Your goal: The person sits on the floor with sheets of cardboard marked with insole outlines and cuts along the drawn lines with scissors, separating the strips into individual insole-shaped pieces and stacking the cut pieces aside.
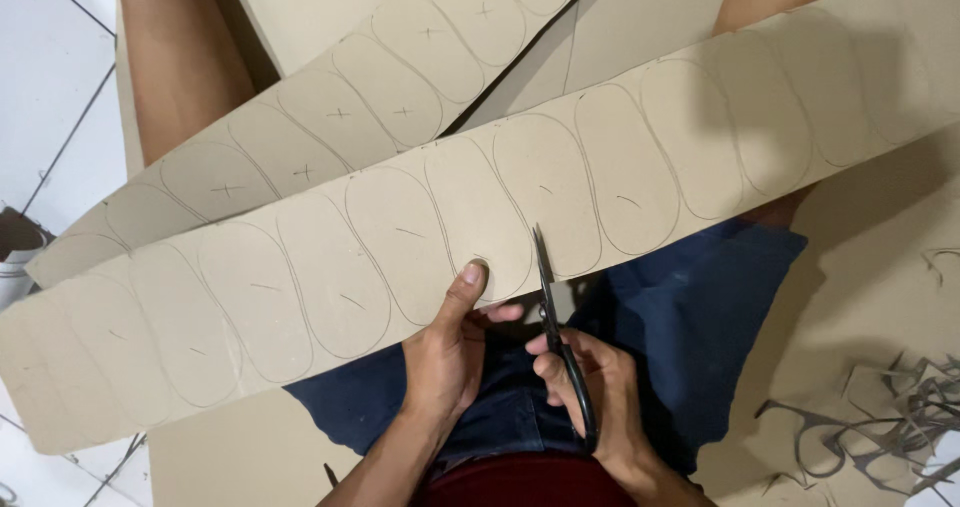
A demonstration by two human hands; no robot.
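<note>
Scissors point(548, 287) right of thumb point(470, 277), on cardboard strip point(300, 277).

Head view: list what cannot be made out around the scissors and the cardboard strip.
- Scissors: handle loops hidden inside the right hand.
- Cardboard strip: both ends cut off by the frame edges.
- Left hand: fingers tucked under the strip; only the thumb shows on top.
- Offcuts: too tangled to count.

tan cardboard strip point(420, 257), pencilled ovals | black scissors point(560, 337) | blue shorts point(690, 307)
</note>
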